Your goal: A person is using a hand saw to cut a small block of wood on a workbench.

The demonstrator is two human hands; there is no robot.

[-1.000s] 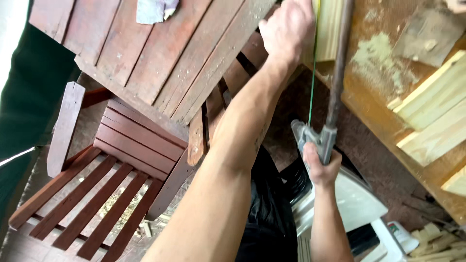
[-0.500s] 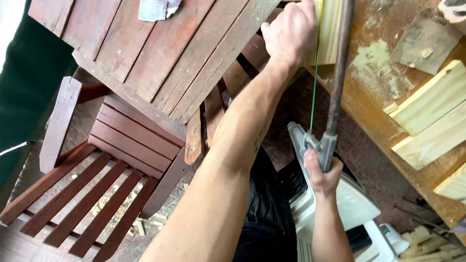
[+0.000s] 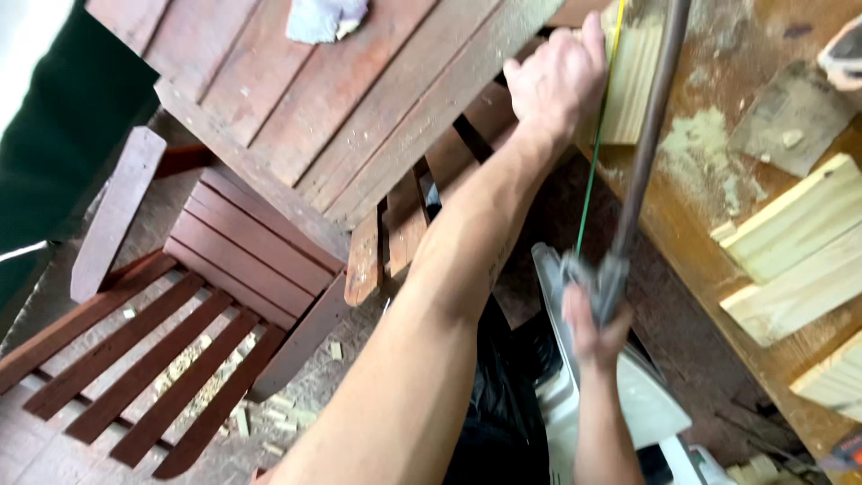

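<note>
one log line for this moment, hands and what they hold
left hand: pressing pale wood piece on workbench | right hand: gripping saw handle | saw blade: against wood piece

Red slatted table (image 3: pixel 359 108) crowds left hand (image 3: pixel 557 81) from left; pale wood blocks (image 3: pixel 799 242) block workbench (image 3: pixel 682 216) right; open gap between, around saw frame (image 3: pixel 642 162).

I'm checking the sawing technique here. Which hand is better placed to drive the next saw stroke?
Right, most likely. The right hand grips the saw's handle, frame and green blade running up to the pale wood piece. The left hand presses that piece down, steadying it.
</note>
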